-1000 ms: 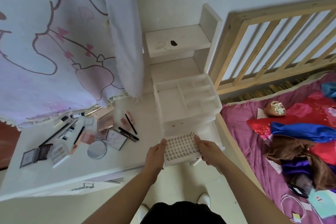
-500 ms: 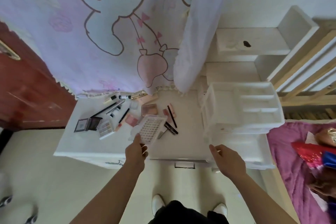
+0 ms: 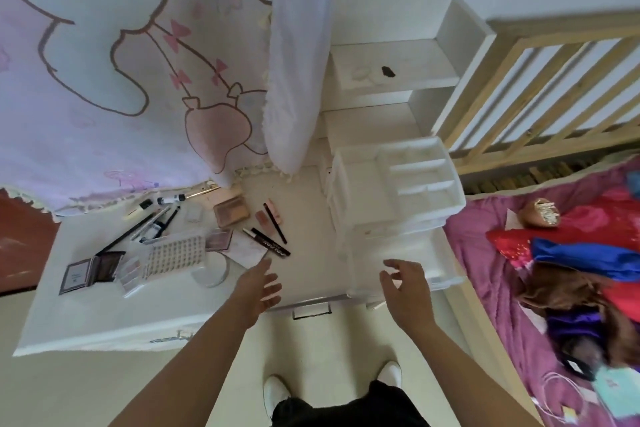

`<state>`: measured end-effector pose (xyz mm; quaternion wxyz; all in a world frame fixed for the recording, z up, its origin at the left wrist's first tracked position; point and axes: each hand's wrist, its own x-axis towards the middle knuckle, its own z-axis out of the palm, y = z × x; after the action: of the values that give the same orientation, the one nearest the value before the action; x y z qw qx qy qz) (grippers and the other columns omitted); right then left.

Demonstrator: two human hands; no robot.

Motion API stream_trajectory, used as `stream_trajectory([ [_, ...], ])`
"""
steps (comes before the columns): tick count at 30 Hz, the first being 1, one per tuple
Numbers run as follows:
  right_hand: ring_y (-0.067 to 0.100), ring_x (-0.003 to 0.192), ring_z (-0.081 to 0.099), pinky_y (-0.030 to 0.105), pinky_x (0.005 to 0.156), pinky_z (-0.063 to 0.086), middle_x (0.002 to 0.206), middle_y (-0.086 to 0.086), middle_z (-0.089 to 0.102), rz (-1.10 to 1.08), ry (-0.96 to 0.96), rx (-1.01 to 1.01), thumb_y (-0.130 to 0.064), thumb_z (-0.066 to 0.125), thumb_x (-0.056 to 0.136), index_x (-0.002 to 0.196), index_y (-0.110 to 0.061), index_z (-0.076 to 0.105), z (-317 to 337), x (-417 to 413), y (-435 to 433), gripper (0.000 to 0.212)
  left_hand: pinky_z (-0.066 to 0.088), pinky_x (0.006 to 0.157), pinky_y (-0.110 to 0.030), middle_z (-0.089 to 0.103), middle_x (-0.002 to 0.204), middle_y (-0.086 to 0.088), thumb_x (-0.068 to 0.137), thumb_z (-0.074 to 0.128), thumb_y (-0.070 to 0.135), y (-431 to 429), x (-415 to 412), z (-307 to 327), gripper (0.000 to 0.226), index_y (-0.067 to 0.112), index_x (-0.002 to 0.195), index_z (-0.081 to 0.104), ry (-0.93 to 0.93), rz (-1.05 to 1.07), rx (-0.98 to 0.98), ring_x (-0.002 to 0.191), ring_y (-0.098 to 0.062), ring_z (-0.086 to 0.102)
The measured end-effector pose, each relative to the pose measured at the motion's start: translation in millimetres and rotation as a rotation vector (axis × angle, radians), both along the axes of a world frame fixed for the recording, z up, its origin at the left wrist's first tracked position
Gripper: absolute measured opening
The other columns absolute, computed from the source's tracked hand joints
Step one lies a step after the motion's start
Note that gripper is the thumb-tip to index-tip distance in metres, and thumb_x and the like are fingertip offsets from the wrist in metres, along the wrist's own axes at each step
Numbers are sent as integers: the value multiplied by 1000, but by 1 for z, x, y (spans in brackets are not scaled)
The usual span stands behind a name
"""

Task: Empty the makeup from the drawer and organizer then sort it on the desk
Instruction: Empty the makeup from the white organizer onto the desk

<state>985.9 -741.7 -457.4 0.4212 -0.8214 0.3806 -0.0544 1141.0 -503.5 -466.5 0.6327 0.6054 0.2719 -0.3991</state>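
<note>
Risk, judged: the lower drawer [image 3: 441, 267] of the white plastic organizer [image 3: 391, 191] stands pulled out toward the near edge of the white desk [image 3: 104, 315]. A further pull could bring it off its runners, or drag the light organizer forward with it. Blur hides what the drawer contains.

Second risk: the emptied makeup lies in an overlapping, unsorted heap at far left. The clear lash tray [image 3: 173, 253] rests across other pieces, beside a round mirror [image 3: 211, 270]. Sweeping through the heap could send the thin black pencils [image 3: 275, 227] rolling, or push the mirror toward the near edge.

Left hand [image 3: 259, 284]: fingers straight and slightly apart, holding nothing, over bare desk just right of the mirror. Contact with the desk cannot be told.

Right hand [image 3: 408, 284]: fingers loosely curved and spread, holding nothing, at the drawer's front. Contact cannot be told.
</note>
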Motion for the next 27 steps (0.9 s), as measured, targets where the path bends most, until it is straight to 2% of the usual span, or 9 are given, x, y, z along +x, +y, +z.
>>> stream_trajectory([
  [3, 30, 126, 46, 42, 99, 44, 149, 5, 26, -313, 19, -5, -17, 64, 91, 136, -18, 48, -4, -18, -19, 48, 54, 70, -41, 57, 113, -14, 99, 58, 30, -36, -20, 0, 38, 5, 128, 53, 51, -211, 40, 92, -33, 63],
  [7, 38, 142, 19, 53, 106, 36, 161, 11, -1, -607, 96, 81, -12, 69, 85, 154, -14, 16, 6, -26, -40, 87, 56, 74, -45, 52, 109, -17, 99, 56, 36, -78, -48, 6, 39, 5, 122, 49, 151, -368, -19, 83, -36, 63],
  [11, 33, 101, 56, 45, 93, 50, 141, 20, 36, -838, 31, 795, -19, 69, 90, 145, -5, 34, 12, -20, -65, 66, 56, 75, -50, 52, 104, -26, 101, 52, 38, -115, -71, 6, 37, 2, 104, 44, 295, -277, -102, 86, -44, 63],
  [13, 27, 79, 57, 42, 89, 55, 121, 19, 44, -839, -118, 1089, -12, 63, 93, 127, -3, 48, 14, -18, -69, 38, 56, 74, -50, 55, 103, -31, 103, 46, 27, -129, -75, 10, 29, -2, 98, 43, 300, -93, -134, 83, -43, 63],
  [16, 25, 70, 57, 34, 73, 52, 87, 13, 51, -814, -201, 1090, -7, 57, 95, 107, -2, 52, 18, -8, -69, 14, 61, 60, -44, 57, 116, -38, 99, 46, 11, -142, -67, 14, 18, -3, 110, 41, 254, 117, -202, 79, -41, 64],
  [19, 27, 81, 60, 32, 69, 54, 85, 10, 50, -769, -269, 1123, -3, 52, 95, 95, -3, 54, 24, 9, -72, 2, 62, 64, -47, 48, 134, -40, 98, 50, 15, -152, -55, 23, 16, 6, 92, 40, 260, 217, -257, 86, -44, 65],
  [21, 27, 89, 62, 33, 69, 55, 89, 9, 50, -715, -271, 1144, -1, 48, 95, 89, -4, 54, 22, 21, -79, 9, 57, 86, -51, 46, 138, -36, 101, 50, 27, -159, -47, 30, 29, -1, 106, 46, 256, 280, -300, 101, -45, 62],
  [23, 27, 91, 62, 35, 73, 55, 94, 8, 52, -642, -259, 1151, 2, 44, 95, 93, -6, 55, 20, 34, -85, 14, 47, 101, -52, 46, 139, -31, 99, 50, 44, -163, -40, 35, 77, -6, 149, 20, 246, 327, -351, 119, -43, 55],
  [27, 24, 100, 66, 35, 77, 56, 120, 7, 55, -508, -253, 1144, 13, 38, 93, 142, -10, 45, 12, 44, -97, 55, 45, 103, -55, 55, 131, -16, 91, 50, 64, -171, -40, 33, 92, -2, 150, 26, 176, 254, -357, 124, -34, 54],
])
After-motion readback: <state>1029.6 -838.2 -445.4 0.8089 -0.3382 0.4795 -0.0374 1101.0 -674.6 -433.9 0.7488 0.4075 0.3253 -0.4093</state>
